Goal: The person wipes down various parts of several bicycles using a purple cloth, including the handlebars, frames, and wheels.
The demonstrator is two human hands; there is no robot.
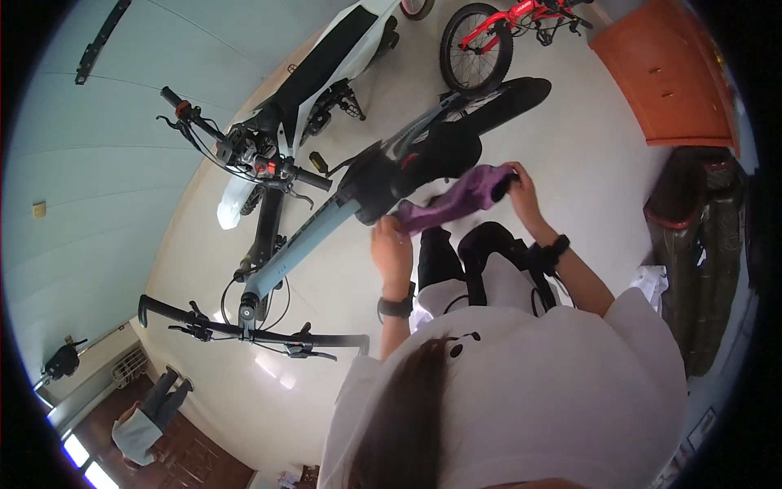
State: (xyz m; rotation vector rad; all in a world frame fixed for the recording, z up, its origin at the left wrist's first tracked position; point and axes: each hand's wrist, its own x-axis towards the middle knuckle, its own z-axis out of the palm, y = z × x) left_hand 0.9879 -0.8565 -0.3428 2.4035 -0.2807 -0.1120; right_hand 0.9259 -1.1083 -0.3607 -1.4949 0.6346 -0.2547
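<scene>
My left hand (pixel 392 247) and my right hand (pixel 520 186) hold the two ends of a purple cloth (pixel 456 198), stretched between them. The cloth hangs just beside the black saddle (pixel 436 155) of a light blue bicycle (pixel 322 232). This bicycle stands right in front of me, its black handlebar (pixel 244 330) at the lower left. Each wrist wears a dark band. My left hand is near the bike's frame, my right hand near the rear of the saddle.
A white and black electric motorbike (pixel 301 98) is parked beside the blue bicycle on the pale floor. A small red bicycle (pixel 497 33) stands farther off. An orange cabinet (pixel 672 77) is at the right. Another person (pixel 147 416) sits at lower left.
</scene>
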